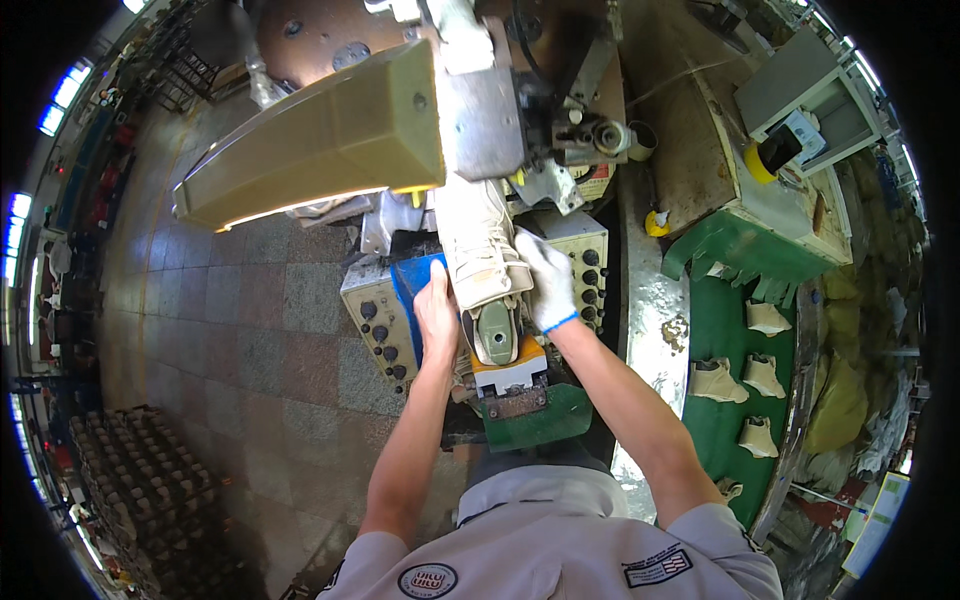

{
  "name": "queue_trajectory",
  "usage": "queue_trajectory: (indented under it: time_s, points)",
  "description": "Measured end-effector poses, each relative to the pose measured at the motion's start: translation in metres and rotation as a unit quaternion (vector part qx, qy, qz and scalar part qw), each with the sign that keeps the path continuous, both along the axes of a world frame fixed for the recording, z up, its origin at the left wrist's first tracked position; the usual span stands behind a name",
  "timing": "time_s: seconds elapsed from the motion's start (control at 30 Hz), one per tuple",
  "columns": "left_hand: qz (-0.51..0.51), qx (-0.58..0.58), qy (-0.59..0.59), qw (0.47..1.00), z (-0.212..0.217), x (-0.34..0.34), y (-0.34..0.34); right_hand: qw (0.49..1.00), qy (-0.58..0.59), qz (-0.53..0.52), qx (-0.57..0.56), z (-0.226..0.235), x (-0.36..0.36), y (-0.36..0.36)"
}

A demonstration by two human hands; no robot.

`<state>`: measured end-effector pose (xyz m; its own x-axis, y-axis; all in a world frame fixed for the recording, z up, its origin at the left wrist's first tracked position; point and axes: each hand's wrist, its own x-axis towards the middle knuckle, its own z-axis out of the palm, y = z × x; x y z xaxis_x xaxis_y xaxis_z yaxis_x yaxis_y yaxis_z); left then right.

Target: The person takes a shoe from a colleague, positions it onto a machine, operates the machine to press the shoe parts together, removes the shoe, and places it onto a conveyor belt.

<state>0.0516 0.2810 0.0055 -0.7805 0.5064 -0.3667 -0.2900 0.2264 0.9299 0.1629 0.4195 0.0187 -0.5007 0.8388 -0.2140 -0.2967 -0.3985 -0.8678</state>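
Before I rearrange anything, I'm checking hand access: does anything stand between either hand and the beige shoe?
Nothing visible does: the gloved right hand lies against the beige shoe, and the bare left hand is close beside it; left-hand contact is unclear.

- At the grip: cream lace-up shoe upper (485,245), muted-green smooth last (490,322).
- Right hand (547,280): white fabric glove (552,298), blue-edged cuff (561,323).
- Above-left of the grip: olive-tan curved cover (330,135).
- Left of the grip: grey and reddish-brown checkered tile floor (240,310).
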Motion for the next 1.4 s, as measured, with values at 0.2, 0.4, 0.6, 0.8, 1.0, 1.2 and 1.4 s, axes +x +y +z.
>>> queue_trajectory:
  time_s: [0.2, 0.4, 0.6, 0.8, 1.0, 1.2, 1.4]
  points:
    - [0.055, -0.263, 0.099, 0.958, -0.097, 0.094, -0.136, 0.998, -0.031, -0.056, 0.023, 0.016, 0.137, -0.016]
    - [0.018, -0.316, 0.047, 0.947, -0.168, 0.143, -0.123, 0.993, -0.075, -0.089, 0.02, 0.032, 0.205, -0.046]
    - [-0.001, -0.324, 0.132, 0.937, -0.151, 0.141, -0.122, 1.0, -0.026, -0.002, 0.002, 0.031, 0.209, -0.044]
    - [-0.038, -0.223, 0.115, 0.967, -0.139, 0.112, -0.164, 0.998, -0.016, 0.056, -0.006, 0.034, 0.208, -0.035]
    - [-0.111, -0.098, -0.086, 0.985, -0.065, 0.089, -0.195, 0.995, -0.02, 0.097, -0.002, 0.035, 0.214, -0.033]
    - [-0.061, -0.033, -0.108, 0.992, 0.025, 0.087, -0.279, 0.994, -0.052, 0.093, 0.009, 0.081, 0.198, -0.053]
    - [-0.052, 0.298, -0.135, 0.944, 0.133, 0.097, -0.231, 0.95, 0.116, 0.291, 0.007, 0.127, 0.137, -0.101]
